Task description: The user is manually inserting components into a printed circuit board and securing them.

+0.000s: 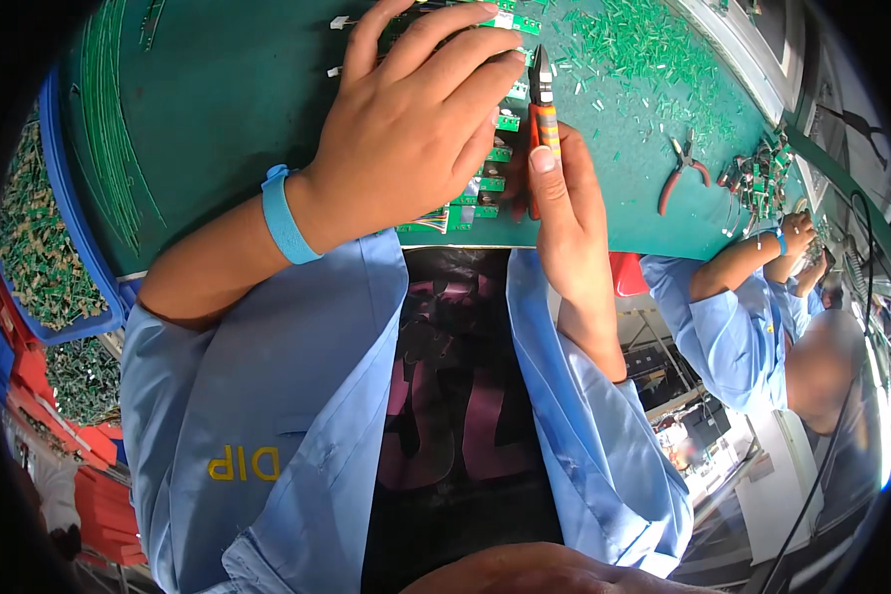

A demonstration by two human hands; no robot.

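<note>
My left hand (pixel 416 124) lies over a row of small green circuit boards (pixel 490 184), its fingers stretched out and slightly apart. The palm and fingers hide most of the row; board ends with white parts show along its right side. A few thin coloured wires (pixel 428 223) stick out below my palm. Just right of the row, my right hand (pixel 572 218) grips a pair of cutting pliers (pixel 543 104) with orange-red handles. Their dark jaws point away from me, close beside the board ends near my left fingertips. Whether the jaws touch a board I cannot tell.
Green board scraps (pixel 643 45) litter the mat's far right. Other red-handled pliers (pixel 670 188) lie near a heap of wired boards (pixel 757 183). Long green strips (pixel 109 109) lie at left, beside a blue bin (pixel 61 183) of small pieces. A co-worker's sleeve (pixel 733 337) is at right.
</note>
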